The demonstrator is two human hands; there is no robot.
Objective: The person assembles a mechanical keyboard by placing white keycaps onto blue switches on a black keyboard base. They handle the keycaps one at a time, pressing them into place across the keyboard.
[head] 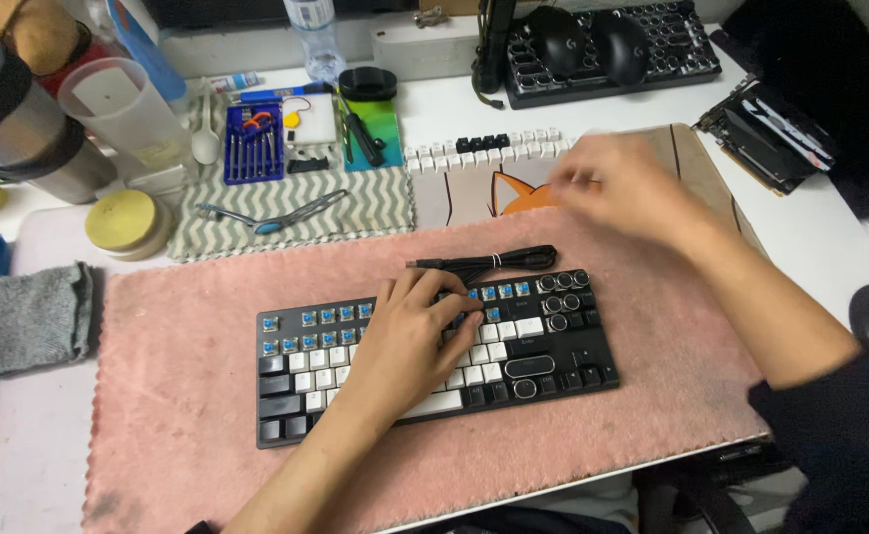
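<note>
Left hand (410, 331) lies flat on the keyboard (434, 356), fingers spread and gripping nothing, while the right hand (617, 188) hovers blurred behind it by the keycaps (484, 148), grip unclear.

The left hand (417, 331) lies flat on the keyboard (434, 354), fingers pressing keys. Beyond it, the blurred right hand (620, 188) hovers near loose keycaps (484, 148).
</note>
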